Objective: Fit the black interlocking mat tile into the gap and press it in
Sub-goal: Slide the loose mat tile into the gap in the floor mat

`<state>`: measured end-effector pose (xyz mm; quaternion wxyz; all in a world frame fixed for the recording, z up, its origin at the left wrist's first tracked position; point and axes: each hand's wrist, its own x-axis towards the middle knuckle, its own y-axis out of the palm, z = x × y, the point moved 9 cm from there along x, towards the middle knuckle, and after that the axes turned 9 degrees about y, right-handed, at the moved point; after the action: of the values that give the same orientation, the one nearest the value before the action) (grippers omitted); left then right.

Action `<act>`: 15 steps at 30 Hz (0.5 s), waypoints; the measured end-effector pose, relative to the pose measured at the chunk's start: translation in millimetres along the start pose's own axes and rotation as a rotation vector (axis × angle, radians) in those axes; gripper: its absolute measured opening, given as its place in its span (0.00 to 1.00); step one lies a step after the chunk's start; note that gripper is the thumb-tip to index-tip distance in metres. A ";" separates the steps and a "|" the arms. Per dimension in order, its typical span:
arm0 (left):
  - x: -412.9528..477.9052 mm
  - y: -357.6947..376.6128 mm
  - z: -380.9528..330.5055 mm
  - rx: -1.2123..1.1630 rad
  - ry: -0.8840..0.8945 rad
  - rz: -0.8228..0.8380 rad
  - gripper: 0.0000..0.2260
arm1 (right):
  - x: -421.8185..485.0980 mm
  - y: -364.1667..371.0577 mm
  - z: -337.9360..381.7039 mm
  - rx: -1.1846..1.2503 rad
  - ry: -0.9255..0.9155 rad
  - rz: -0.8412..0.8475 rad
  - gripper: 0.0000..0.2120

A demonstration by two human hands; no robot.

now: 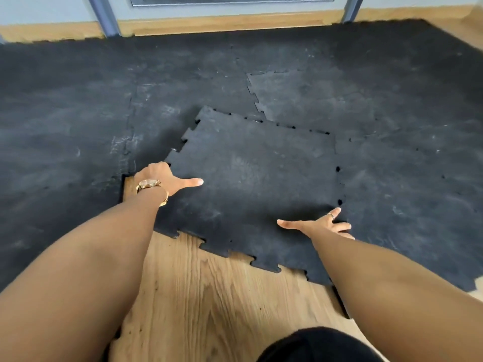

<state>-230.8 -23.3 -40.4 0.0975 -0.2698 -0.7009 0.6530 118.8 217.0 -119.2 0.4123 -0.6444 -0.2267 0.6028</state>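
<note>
A loose black interlocking mat tile [251, 184] lies skewed over the gap [209, 296], where bare wooden floor shows. Its far left corner rides up over the laid mats, and its toothed near edge crosses the wood. My left hand [167, 178], with a gold watch on the wrist, grips the tile's left edge, thumb flat on top and fingers hidden under it. My right hand [324, 224], wearing a ring, rests on the tile's right near part with fingers spread across the seam to the neighbouring mat.
Laid black mats [78, 121] cover the floor to the left, right and far side. A wooden skirting and a door frame [224, 22] run along the far wall. My dark-clothed knee [318, 346] is at the bottom edge.
</note>
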 end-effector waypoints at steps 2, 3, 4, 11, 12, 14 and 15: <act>-18.2 1.1 13.1 -0.026 -0.019 0.000 0.38 | -4.4 -3.8 0.7 -0.011 -0.009 -0.017 0.76; -28.5 4.4 22.5 -0.031 -0.042 0.006 0.39 | -8.1 -5.1 -0.6 0.010 -0.023 -0.044 0.73; -40.4 9.4 32.6 -0.037 -0.073 0.014 0.40 | -11.9 -4.8 -3.5 0.036 -0.039 -0.072 0.70; -141.3 68.4 82.6 -0.183 -0.322 0.055 0.45 | -22.4 -5.4 -38.4 0.038 -0.116 -0.140 0.64; -151.0 72.4 84.6 -0.182 -0.319 0.057 0.46 | -21.8 -5.9 -40.7 0.017 -0.114 -0.114 0.67; -162.2 73.2 87.6 -0.177 -0.295 0.056 0.44 | -22.1 -4.6 -42.0 -0.017 -0.114 -0.072 0.69; -164.4 71.0 88.4 -0.175 -0.286 0.052 0.43 | -23.0 -3.4 -40.7 -0.030 -0.119 -0.062 0.67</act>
<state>-118.9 -182.6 -85.0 -0.0438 -0.1996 -0.7548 0.6234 154.9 190.3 -105.6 0.4071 -0.6060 -0.2797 0.6236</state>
